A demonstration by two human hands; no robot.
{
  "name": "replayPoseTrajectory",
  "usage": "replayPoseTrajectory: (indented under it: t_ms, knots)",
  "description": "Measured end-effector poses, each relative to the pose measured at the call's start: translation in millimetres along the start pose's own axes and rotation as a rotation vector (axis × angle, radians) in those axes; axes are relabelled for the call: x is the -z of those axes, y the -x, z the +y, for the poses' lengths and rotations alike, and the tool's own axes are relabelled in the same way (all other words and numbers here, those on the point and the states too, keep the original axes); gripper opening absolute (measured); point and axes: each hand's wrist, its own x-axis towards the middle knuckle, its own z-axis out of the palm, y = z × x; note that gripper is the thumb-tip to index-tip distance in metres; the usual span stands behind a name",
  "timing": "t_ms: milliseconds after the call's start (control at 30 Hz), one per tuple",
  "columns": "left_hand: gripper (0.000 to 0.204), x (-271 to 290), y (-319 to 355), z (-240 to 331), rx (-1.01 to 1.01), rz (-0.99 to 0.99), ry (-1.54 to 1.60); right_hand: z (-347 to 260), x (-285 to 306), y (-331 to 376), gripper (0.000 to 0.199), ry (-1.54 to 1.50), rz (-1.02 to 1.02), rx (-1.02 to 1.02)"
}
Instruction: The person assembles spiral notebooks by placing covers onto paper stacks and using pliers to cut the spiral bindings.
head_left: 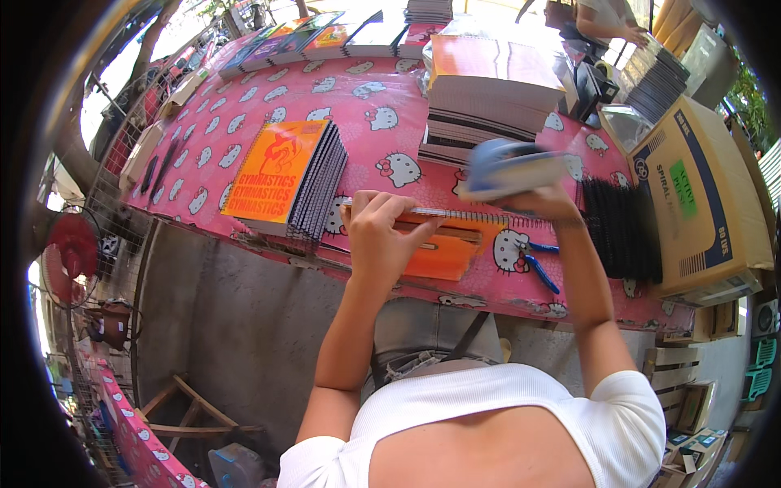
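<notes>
My left hand (381,232) is closed on the left end of a notebook (443,244) with an orange cover, held on its edge at the table's front. A thin dark spiral coil (488,218) runs along the notebook's top edge and out past its right end. My right hand (543,203) is closed around a blue and cream tool (508,169), smeared by motion, above the coil; its kind is not clear. Blue-handled pliers (543,267) lie on the table, below my right forearm. Left of my left hand stands a stack of orange-covered spiral notebooks (281,171).
Tall stacks of unbound books (488,98) stand behind my hands. At right are a pile of black coils (622,232) and a cardboard box (704,203). More notebooks (325,41) line the far edge of the pink patterned table (358,122). Another person (606,20) is at the far right.
</notes>
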Motion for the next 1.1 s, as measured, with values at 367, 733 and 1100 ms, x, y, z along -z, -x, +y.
replayPoseTrajectory:
  t_ms: [367, 733, 1100]
  knots:
    - [0.039, 7, -3, -6, 0.008, 0.085, -0.075, -11, -23, -27, 0.052, 0.194, -0.048, 0.021]
    - [0.042, 6, 6, -27, 0.284, 0.083, 0.357, -27, -38, -42, 0.044, -0.188, -0.122, 0.300]
    - [0.055, 6, 17, -41, 0.511, 0.134, 0.913, -25, -53, -61, 0.049, -0.214, -0.188, 0.179]
